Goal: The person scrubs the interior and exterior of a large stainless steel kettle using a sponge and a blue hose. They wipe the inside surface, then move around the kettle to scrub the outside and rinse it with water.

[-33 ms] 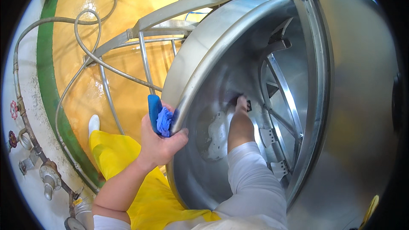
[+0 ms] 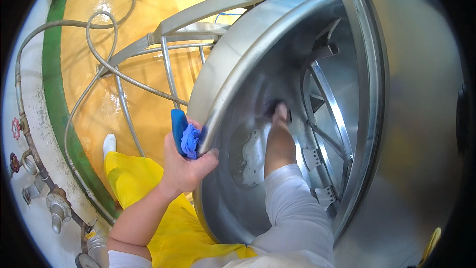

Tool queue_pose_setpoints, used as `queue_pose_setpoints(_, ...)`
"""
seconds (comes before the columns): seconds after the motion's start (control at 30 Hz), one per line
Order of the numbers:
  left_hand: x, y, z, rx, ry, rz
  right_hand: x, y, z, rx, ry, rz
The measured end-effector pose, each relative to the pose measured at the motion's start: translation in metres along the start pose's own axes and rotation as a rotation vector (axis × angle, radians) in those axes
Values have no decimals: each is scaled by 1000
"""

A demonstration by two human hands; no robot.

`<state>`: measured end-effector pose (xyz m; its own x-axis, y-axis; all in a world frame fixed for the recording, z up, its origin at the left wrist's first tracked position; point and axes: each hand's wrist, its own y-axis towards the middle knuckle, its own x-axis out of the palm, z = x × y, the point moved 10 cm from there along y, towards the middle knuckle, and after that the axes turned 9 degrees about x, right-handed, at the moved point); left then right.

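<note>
A large round steel kettle (image 2: pixel 292 20) with a thick rolled rim fills the middle. At its left rim, my left hand (image 2: pixel 187 166) is closed round a flat blue plastic tool (image 2: pixel 178 126) and a crumpled blue-violet glove or cloth (image 2: pixel 190 141). The thumb of that hand rests over the rim. Deep inside the bowl, my right hand (image 2: pixel 281 112) presses near the inner wall, its fingers closed by something dark and partly hidden. White suds (image 2: pixel 254 156) lie in the bowl, left of my right forearm.
Inside the kettle, a metal stirring frame (image 2: pixel 333 111) with perforated scraper plates (image 2: pixel 311 159) stands right of my arm. A domed lid (image 2: pixel 421 119) rises at the right. A hose (image 2: pixel 134 86) loops across the wet floor past steel support legs (image 2: pixel 168 72). Pipes with valves (image 2: pixel 58 206) line the left wall.
My right hand has moved slightly farther away along the inner wall. The left hand keeps its hold at the rim, with the blue tool shifted only a touch.
</note>
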<state>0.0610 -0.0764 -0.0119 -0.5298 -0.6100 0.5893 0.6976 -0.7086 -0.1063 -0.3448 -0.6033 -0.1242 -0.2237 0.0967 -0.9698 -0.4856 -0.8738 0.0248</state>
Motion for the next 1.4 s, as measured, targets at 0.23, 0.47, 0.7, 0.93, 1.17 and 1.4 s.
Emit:
queue_pose_setpoints(0.23,-4,-4,-6,6,-23,65,-246,-285,-203,-1186,1108,343)
queue_pose_setpoints(0.47,4,-3,-2,-56,-105,42,-111,-77,-98,-656,627,216)
queue_pose_setpoints(0.7,2,-1,-2,-18,-42,29,-244,-260,-211,-901,1274,87)
queue_pose_setpoints(0.93,3,-3,-5,-47,-55,-11,-305,-392,-169,-1457,1300,135)
queue_pose_setpoints(1.17,-1,-1,-6,18,-47,16,-198,-479,-101,-1680,975,-71)
queue_pose_setpoints(1.4,6,-3,-2,9,-124,31,-345,-397,-179,-1285,1468,191)
